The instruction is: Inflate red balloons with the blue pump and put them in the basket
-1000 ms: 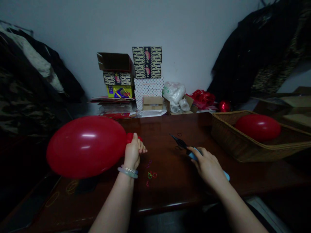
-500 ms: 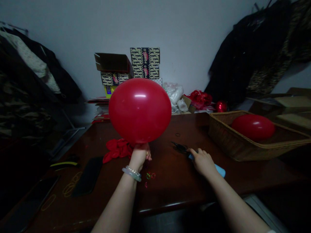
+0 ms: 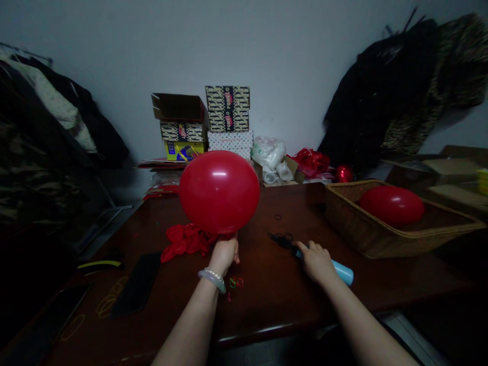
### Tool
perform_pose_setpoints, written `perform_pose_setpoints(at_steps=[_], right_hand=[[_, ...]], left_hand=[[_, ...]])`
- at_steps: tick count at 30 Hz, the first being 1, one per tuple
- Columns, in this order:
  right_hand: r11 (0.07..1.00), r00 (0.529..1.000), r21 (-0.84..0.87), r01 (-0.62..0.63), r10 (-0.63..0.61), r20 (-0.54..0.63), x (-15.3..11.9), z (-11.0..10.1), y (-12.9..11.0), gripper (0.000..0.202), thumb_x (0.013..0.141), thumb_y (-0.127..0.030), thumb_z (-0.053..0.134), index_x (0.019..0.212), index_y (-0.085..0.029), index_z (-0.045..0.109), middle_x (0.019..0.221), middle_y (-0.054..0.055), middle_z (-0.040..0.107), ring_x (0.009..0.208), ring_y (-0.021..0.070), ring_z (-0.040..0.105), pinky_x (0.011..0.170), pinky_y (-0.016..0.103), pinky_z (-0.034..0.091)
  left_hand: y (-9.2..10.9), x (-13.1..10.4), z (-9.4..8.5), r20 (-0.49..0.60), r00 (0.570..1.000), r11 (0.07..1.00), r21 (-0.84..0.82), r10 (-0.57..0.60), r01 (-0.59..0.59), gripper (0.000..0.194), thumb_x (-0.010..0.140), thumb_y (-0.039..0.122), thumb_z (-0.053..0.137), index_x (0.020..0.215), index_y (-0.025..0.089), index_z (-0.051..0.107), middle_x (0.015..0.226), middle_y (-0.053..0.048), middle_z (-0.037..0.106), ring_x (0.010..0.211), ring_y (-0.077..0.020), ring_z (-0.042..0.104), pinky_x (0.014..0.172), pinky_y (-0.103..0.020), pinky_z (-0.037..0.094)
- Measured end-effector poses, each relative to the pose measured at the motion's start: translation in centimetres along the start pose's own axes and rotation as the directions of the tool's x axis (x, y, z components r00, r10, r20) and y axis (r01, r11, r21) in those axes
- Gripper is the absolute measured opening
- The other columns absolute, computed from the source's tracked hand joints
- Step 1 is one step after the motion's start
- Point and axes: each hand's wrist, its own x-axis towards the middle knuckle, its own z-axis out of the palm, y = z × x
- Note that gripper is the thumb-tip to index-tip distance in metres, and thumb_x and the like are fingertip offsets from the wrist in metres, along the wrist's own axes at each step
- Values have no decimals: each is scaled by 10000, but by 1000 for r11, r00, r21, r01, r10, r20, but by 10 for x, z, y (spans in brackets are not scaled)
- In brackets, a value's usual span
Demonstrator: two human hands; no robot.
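Observation:
My left hand [image 3: 225,253] is closed under an inflated red balloon [image 3: 219,190], gripping it at the neck, which the fingers hide. Flat red balloons [image 3: 186,240] lie in a heap just behind and left of that hand. On the table to the right, my right hand [image 3: 315,260] is wrapped over a light blue balloon pump [image 3: 343,273] with a black, tapered end. Black rubber bands [image 3: 287,237] lie beside the pump's black end. Small coloured rubber bands [image 3: 233,282] are scattered near my left wrist.
A wicker basket [image 3: 375,246] at right holds another red balloon [image 3: 392,205]. Boxes [image 3: 229,109] and plastic bags [image 3: 269,151] stand against the wall. Dark phones [image 3: 138,284] and yellowish rubber bands [image 3: 110,300] lie at left. Clothes [image 3: 366,101] hang on both sides.
The view has tilted up slightly. The held balloon sits lower and looks smaller, with my left hand still at its neck. My right hand stays on the pump.

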Motion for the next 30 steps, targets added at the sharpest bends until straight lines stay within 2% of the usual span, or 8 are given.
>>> perform_pose_setpoints(at_steps=[8,10,12,14,16,22,27,30], right_hand=[[995,999,92,37,-35,-23,2,-3,-2,690,774,-156,584,1405,-333,370,1310,98,514,1164,284,488,900,391,325],[989,995,130,67,-57,-79,2,-11,-9,645,793,-206,592,1397,-303,386,1361,88,480,1234,277,431,962,410,299],[954,959,256,159,-88,-269,0,-26,-22,481,828,-250,584,1303,-255,504,1322,92,521,1237,270,430,1003,439,268],[882,909,375,284,-122,-399,-5,-44,-41,310,875,-322,557,1176,-262,599,1205,71,600,1166,243,487,991,434,283],[798,895,483,359,-146,-422,-10,-60,-63,215,903,-375,531,1057,-294,656,1099,40,639,1078,214,533,942,409,318],[582,950,759,292,-88,-298,-10,-69,-103,296,831,-474,613,1023,-260,686,1003,46,661,969,211,573,861,366,399],[339,985,927,163,-10,-170,2,-49,-104,281,732,-456,698,879,-218,717,956,61,686,958,233,603,874,372,442],[109,995,989,96,-9,-95,5,-42,-103,302,700,-402,712,913,-189,715,981,78,712,948,243,637,865,379,478]], left_hand=[[1,-9,11,47,998,997,65,43,-46,604,871,518,410,353,223,310,288,34,286,254,-103,359,362,-246,307],[1,-9,13,52,998,997,73,36,-40,607,870,529,402,354,226,302,289,36,282,253,-104,360,364,-247,311],[0,-9,16,59,998,995,91,31,-36,607,873,532,391,357,227,297,291,34,287,256,-107,370,370,-248,320],[1,-9,20,66,997,992,123,32,-40,608,878,531,377,357,227,298,293,28,300,261,-110,377,376,-249,330],[1,-10,25,72,997,985,168,36,-48,605,883,526,367,361,226,309,296,21,317,266,-111,385,382,-248,337],[2,-17,34,93,995,914,406,-22,-18,497,910,439,326,512,189,488,342,0,416,316,-138,454,388,-241,337],[8,-21,39,223,972,567,793,72,-224,319,867,177,384,753,100,672,677,-147,678,625,-210,658,629,-283,468],[13,-26,48,253,961,479,834,108,-274,276,763,53,452,875,62,705,960,-223,691,943,-283,647,859,-344,434]])
